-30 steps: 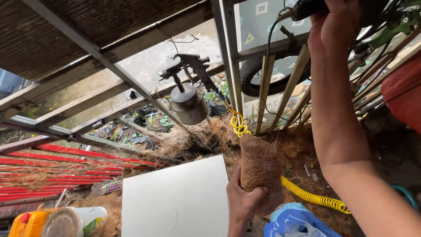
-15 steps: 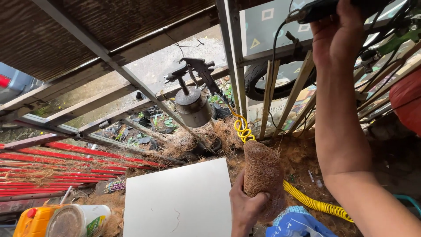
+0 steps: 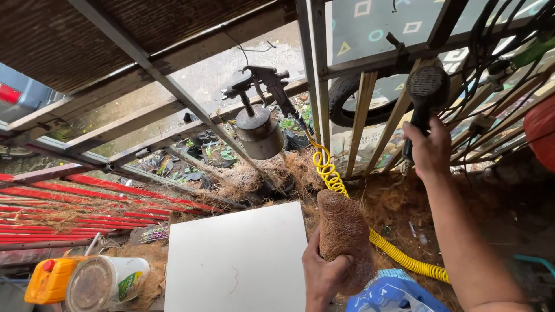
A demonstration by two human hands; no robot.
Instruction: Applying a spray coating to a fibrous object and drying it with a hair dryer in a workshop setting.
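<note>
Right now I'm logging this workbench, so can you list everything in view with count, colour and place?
Coir fibre roll: one, brown, centre, upright in the left hand.
Heat gun: one, black, upper right, in the right hand.
Spray gun: one, grey metal with cup, hanging at centre.
Coiled hose: one, yellow, from spray gun down to lower right.
White board: one, flat, lower centre.
Tyre: one, black, behind the slats.
Tub: one, white, lower left.
Yellow container: one, lower left.
Left hand: bottom centre.
Right hand: right.
</note>
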